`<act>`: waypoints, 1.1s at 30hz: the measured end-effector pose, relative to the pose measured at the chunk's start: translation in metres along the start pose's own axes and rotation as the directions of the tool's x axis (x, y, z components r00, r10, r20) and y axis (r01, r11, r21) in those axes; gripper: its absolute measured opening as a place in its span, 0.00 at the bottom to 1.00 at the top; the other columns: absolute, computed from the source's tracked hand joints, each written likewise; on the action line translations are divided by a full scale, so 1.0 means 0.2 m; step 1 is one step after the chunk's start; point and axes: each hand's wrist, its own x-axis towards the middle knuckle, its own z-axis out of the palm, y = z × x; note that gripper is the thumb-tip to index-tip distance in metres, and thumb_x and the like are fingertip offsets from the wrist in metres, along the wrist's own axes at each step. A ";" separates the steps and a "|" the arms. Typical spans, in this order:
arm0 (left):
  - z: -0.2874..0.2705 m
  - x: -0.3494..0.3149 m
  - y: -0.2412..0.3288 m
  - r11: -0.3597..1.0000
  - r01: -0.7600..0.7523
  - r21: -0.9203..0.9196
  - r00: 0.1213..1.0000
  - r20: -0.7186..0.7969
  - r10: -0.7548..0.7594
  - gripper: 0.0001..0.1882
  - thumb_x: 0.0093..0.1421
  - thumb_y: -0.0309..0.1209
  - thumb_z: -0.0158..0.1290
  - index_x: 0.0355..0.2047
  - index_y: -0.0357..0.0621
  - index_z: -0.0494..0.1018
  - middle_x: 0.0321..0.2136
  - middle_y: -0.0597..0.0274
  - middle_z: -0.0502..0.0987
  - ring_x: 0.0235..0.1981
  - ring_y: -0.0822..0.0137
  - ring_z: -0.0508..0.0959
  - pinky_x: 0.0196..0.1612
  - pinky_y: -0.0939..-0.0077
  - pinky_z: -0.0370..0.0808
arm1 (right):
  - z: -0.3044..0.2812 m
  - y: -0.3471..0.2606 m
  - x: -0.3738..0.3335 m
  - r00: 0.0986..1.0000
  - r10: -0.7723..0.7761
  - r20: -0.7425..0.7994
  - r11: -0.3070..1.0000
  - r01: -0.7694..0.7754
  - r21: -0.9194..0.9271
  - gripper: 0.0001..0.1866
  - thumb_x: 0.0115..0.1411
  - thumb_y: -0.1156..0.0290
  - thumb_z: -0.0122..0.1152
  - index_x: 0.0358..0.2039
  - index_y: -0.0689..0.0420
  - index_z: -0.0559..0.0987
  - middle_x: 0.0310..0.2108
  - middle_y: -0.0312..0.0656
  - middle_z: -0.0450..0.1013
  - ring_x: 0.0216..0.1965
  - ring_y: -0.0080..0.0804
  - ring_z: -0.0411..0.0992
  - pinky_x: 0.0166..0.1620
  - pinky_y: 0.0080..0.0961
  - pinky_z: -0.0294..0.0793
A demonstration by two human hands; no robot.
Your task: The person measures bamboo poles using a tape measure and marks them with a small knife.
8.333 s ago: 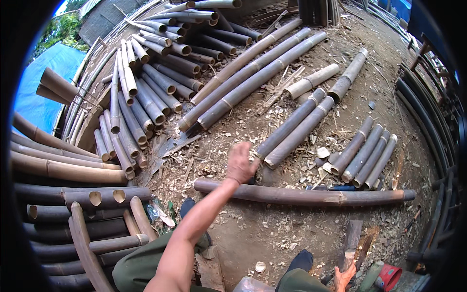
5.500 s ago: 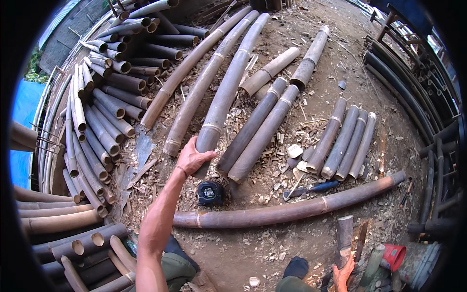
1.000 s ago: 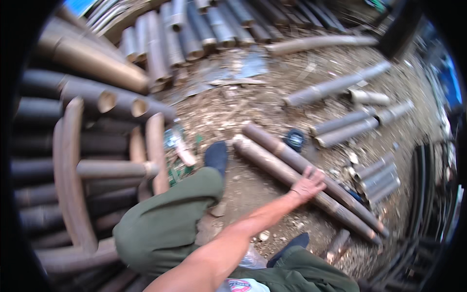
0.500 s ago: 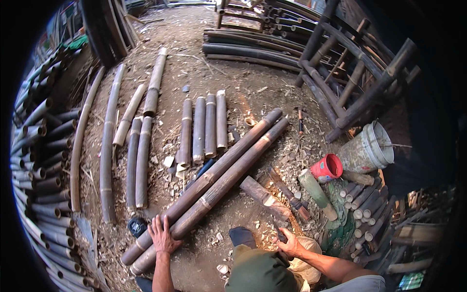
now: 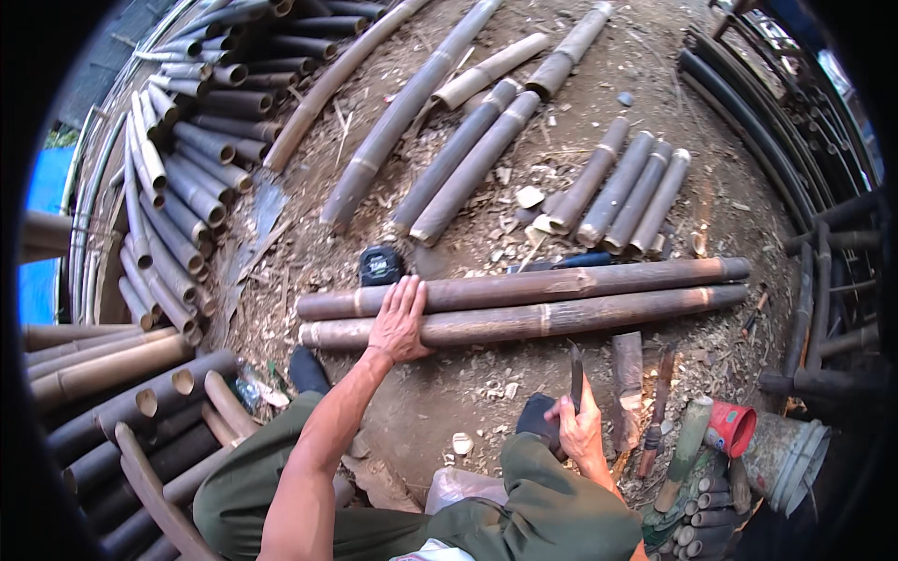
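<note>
Two long brown bamboo poles (image 5: 524,290) lie side by side on the ground before me. Across them, toward their left end, rests my left hand (image 5: 400,323), its fingers laid out flat over the far pole and its palm on the near one. In my right hand (image 5: 582,425) is a knife (image 5: 576,370) with a dark blade pointing up, short of the near pole. The fingers are wrapped round its handle, which is mostly hidden. Just beyond my left hand a black tape measure (image 5: 381,266) sits by the far pole.
Shorter bamboo lengths (image 5: 645,192) lie in rows farther off. Stacked bamboo (image 5: 187,201) fills the left side. To the right are a cut bamboo block (image 5: 628,388), a red bucket (image 5: 731,427) and a dirty white bucket (image 5: 781,453). Wood chips litter the soil.
My view has swung left, so the poles now lie nearly level across it. My left hand stays on them. The knife blade in my right hand now stands up in plain sight.
</note>
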 end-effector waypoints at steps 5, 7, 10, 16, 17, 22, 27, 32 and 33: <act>-0.01 -0.12 -0.06 0.999 0.051 -0.007 0.999 -0.010 -0.051 0.68 0.31 0.49 0.72 0.68 0.35 0.48 0.67 0.46 0.53 0.70 0.49 0.51 0.73 0.57 0.46 | 0.31 0.01 0.16 0.976 0.031 0.215 0.977 0.016 -0.214 0.26 0.66 0.75 0.45 0.65 0.58 0.63 0.27 0.47 0.73 0.26 0.30 0.76 0.31 0.29 0.76; 0.03 -0.13 -0.04 0.998 0.048 -0.028 0.999 -0.018 -0.049 0.69 0.30 0.50 0.73 0.68 0.35 0.47 0.67 0.47 0.53 0.70 0.51 0.51 0.73 0.57 0.46 | 0.37 0.03 0.16 0.976 -0.004 0.216 0.967 0.059 -0.249 0.25 0.66 0.73 0.46 0.64 0.59 0.64 0.30 0.52 0.75 0.29 0.39 0.78 0.34 0.34 0.76; -0.02 -0.17 -0.07 0.999 0.041 -0.026 0.999 0.015 -0.041 0.70 0.31 0.54 0.73 0.68 0.35 0.46 0.69 0.49 0.50 0.71 0.52 0.49 0.73 0.55 0.43 | 0.42 -0.14 0.20 0.938 0.174 0.299 0.963 -0.099 -0.250 0.25 0.65 0.73 0.47 0.63 0.61 0.64 0.34 0.59 0.76 0.35 0.51 0.78 0.40 0.40 0.76; -0.08 -0.29 -0.35 0.994 0.106 0.032 0.992 0.069 -0.108 0.74 0.28 0.56 0.73 0.69 0.38 0.45 0.70 0.48 0.48 0.72 0.51 0.46 0.71 0.44 0.41 | 0.61 -0.17 0.26 0.907 0.012 0.422 0.965 0.100 -0.242 0.24 0.65 0.72 0.48 0.62 0.63 0.65 0.42 0.65 0.75 0.43 0.57 0.77 0.46 0.43 0.74; -0.08 -0.32 -0.40 0.993 0.116 0.034 0.990 0.077 -0.119 0.74 0.28 0.56 0.73 0.69 0.37 0.45 0.70 0.48 0.48 0.72 0.50 0.47 0.71 0.44 0.41 | 0.66 -0.22 0.28 0.895 0.045 0.444 0.960 0.085 -0.268 0.24 0.65 0.72 0.48 0.62 0.63 0.65 0.42 0.65 0.75 0.43 0.58 0.77 0.46 0.43 0.74; -0.05 -0.39 -0.51 0.992 0.121 0.022 0.992 0.026 -0.121 0.70 0.25 0.49 0.74 0.67 0.41 0.49 0.65 0.52 0.55 0.69 0.52 0.52 0.71 0.49 0.44 | 0.89 -0.28 0.28 0.866 0.056 0.497 0.944 0.116 -0.309 0.23 0.66 0.73 0.49 0.61 0.64 0.66 0.40 0.65 0.75 0.42 0.61 0.76 0.45 0.44 0.75; -0.02 -0.41 -0.53 0.991 0.132 -0.021 0.991 0.012 -0.131 0.68 0.25 0.48 0.74 0.67 0.44 0.52 0.65 0.55 0.57 0.68 0.54 0.54 0.70 0.50 0.46 | 1.02 -0.26 0.28 0.875 0.003 0.485 0.932 0.173 -0.319 0.22 0.65 0.74 0.49 0.59 0.64 0.67 0.39 0.66 0.75 0.41 0.63 0.75 0.43 0.47 0.75; 0.00 -0.41 -0.54 0.991 0.121 -0.048 0.992 -0.012 -0.122 0.68 0.24 0.47 0.73 0.67 0.45 0.52 0.65 0.56 0.58 0.68 0.55 0.54 0.70 0.49 0.46 | 1.05 -0.25 0.28 0.879 0.046 0.475 0.933 0.132 -0.335 0.22 0.65 0.73 0.49 0.59 0.64 0.67 0.32 0.65 0.75 0.35 0.62 0.77 0.39 0.46 0.74; 0.00 -0.41 -0.54 0.992 0.118 -0.051 0.993 -0.017 -0.119 0.68 0.24 0.46 0.74 0.67 0.45 0.52 0.65 0.56 0.58 0.68 0.55 0.55 0.70 0.49 0.46 | 1.06 -0.25 0.28 0.879 0.060 0.473 0.932 0.121 -0.342 0.22 0.65 0.73 0.49 0.59 0.64 0.67 0.30 0.64 0.75 0.34 0.61 0.77 0.38 0.46 0.73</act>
